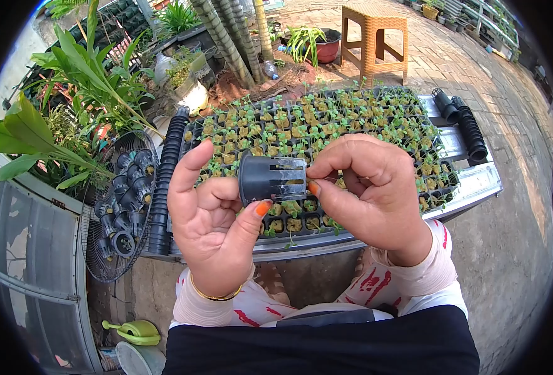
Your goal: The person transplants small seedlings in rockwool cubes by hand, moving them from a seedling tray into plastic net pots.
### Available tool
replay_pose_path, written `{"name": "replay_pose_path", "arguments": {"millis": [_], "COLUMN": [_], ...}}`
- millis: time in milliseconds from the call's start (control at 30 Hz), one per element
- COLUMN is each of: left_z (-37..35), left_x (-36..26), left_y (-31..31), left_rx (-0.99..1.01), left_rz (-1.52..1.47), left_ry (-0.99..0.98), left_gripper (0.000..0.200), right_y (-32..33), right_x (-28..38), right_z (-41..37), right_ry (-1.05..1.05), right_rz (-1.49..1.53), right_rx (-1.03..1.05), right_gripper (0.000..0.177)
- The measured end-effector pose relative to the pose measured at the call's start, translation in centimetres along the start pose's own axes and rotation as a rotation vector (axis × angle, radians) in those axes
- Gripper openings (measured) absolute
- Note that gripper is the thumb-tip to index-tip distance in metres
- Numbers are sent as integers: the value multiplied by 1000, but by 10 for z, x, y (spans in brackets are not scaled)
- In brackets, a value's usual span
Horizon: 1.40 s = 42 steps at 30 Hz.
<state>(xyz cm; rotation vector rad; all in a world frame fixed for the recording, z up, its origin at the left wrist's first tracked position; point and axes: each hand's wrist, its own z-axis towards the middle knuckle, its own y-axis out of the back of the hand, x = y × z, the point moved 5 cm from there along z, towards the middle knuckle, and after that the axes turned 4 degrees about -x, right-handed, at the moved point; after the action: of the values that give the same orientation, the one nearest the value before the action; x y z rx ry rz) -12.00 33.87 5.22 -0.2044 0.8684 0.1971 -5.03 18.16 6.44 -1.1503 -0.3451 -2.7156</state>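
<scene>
A black net pot with slots along its sides lies sideways between my hands, its wide rim to the left. My left hand holds it near the rim, thumb in front and other fingers behind, with one finger raised. My right hand pinches at the slotted bottom end; whatever sits between thumb and forefinger is too small to make out. Below both hands spreads a black seedling tray full of small green seedlings in brownish growing cubes.
Stacked black net pots line the table's left edge, and more stacks lie at right. A wire basket holds several filled pots. Behind stand a brown stool and plants; a green watering can sits at lower left.
</scene>
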Motion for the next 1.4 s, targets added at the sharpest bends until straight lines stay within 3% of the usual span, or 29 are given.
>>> {"name": "replay_pose_path", "arguments": {"millis": [167, 300, 367, 533, 867, 1067, 1167, 1267, 1300, 1400], "left_z": [4, 8, 9, 9, 9, 9, 9, 5, 4, -1], "left_x": [2, 9, 10, 14, 15, 13, 11, -4, -4, -16], "left_y": [-1, 6, 6, 6, 4, 5, 5, 2, 3, -7], "left_rx": [6, -62, -57, -80, -41, -30, -9, -24, -27, 160], "left_rz": [19, -106, -138, -213, -213, -179, -142, 178, 178, 487], "left_ry": [23, 91, 104, 245, 279, 295, 180, -126, -126, -362], "left_gripper": [70, 71, 70, 68, 68, 69, 72, 74, 74, 77], "right_y": [6, 20, 16, 4, 2, -1, 3, 12, 10, -1], "right_x": [-7, 6, 12, 15, 11, 4, 6, 16, 16, 18], "right_z": [3, 12, 11, 5, 3, 3, 6, 11, 9, 1], "right_ry": [-137, 40, 256, 388, 486, 411, 319, 294, 294, 345], "right_rz": [65, -47, -121, -211, -286, -200, -157, -140, -139, -328], "right_rx": [72, 158, 116, 154, 98, 165, 256, 181, 184, 147], "right_gripper": [14, 29, 32, 32, 24, 25, 29, 38, 38, 45]}}
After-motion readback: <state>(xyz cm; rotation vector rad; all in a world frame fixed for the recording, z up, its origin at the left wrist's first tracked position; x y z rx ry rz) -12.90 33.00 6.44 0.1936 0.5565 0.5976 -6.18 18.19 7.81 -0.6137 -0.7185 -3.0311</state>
